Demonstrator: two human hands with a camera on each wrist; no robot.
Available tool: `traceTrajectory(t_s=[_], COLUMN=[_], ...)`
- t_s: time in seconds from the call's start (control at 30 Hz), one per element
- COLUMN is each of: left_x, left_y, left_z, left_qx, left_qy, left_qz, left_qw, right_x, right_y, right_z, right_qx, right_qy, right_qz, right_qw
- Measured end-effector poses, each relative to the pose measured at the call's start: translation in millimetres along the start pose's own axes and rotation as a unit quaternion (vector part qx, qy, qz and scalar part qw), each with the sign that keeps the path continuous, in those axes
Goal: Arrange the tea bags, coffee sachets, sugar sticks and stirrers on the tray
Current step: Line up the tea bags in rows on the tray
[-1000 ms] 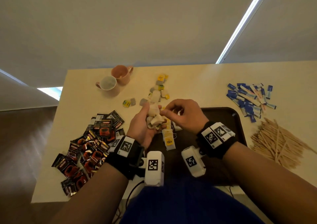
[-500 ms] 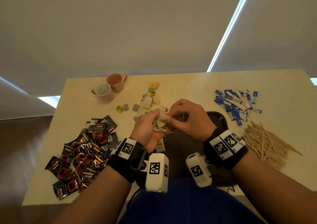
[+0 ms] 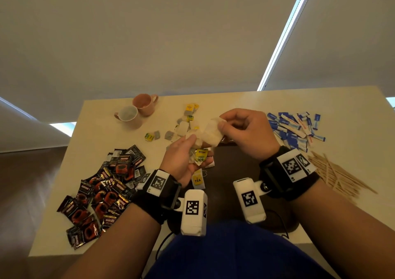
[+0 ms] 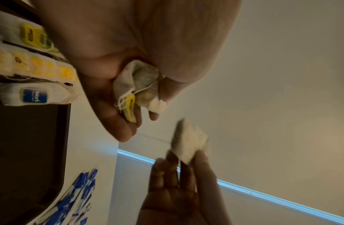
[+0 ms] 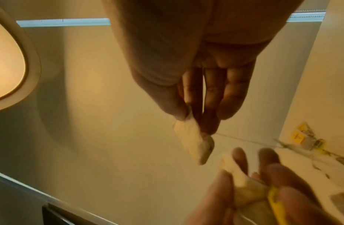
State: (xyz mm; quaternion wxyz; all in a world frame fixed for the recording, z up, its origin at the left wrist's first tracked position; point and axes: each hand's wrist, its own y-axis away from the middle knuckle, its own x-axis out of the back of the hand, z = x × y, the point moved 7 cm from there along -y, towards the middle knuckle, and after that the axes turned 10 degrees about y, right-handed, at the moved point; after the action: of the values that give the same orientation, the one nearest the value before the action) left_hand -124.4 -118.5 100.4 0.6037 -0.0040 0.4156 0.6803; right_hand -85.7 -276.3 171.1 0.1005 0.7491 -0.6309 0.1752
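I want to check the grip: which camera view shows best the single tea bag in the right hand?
The right wrist view: the right hand pinches the single tea bag at one end, seen whole. The head view shows it partly hidden. The left wrist view shows it blurred.

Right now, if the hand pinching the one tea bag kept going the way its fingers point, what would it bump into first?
Probably the left hand and its bunch of tea bags. The right hand points its tea bag leftward at them, though depth is unclear.
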Motion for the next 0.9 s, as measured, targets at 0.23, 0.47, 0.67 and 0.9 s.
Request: traceTrajectory(t_s=[0.23, 0.47, 0.67, 0.9], left_x=[17.7, 12.3, -8.6, -4.8], left_y=[-9.0, -13.6, -14.6, -15.7], left_z=[-4.7, 9.6, 27.3, 41.0], left_qx=[0.017, -0.048, -0.147, -0.186], left_qy=[-0.021, -0.078, -0.218, -0.212], left_qz=[0.041, 0.015, -0.042, -0.009], left_qw=[0.999, 0.996, 0.964, 0.959], right_x=[11.9, -6.8, -19.3, -25.8], right_y=[-9.5, -10.3, -12.2, -8.1], right_z=[-7.2, 14.7, 17.0, 25.1], right_qx=[-0.009, -0.041, -0.008, -0.037], right_qy=[-0.048, 0.075, 0.080, 0.035], right_qz=[0.038, -0.054, -0.074, -0.104], right_qw=[0.998, 0.995, 0.994, 0.993])
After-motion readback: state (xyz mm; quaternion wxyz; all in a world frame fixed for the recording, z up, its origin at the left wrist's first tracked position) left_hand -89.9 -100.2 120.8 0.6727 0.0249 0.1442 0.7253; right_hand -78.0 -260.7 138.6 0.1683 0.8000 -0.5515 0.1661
